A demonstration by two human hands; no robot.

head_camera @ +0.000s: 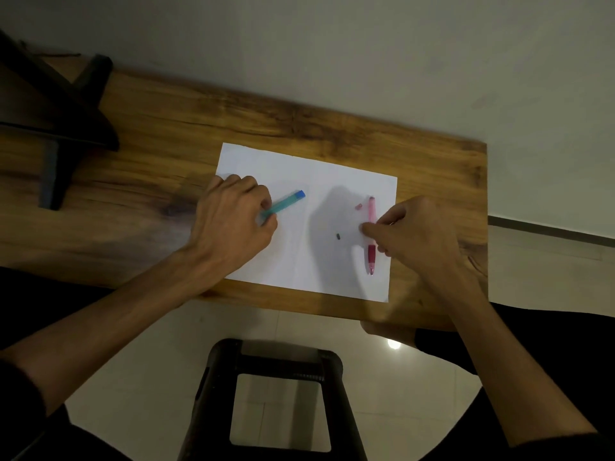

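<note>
Wooden table (149, 134) bears a paper (299, 168), probably to catch small parts; left hand (229, 221) curls round the teal pen (286, 202); right hand (416, 241) pinches the pink pen (371, 211); both pens lie on the paper, a dark bit (338, 236) between.

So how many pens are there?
2. The teal pen lies on the left of the paper, gripped by the left hand. The pink pen lies on the right, pinched by the right hand. No others show.
</note>
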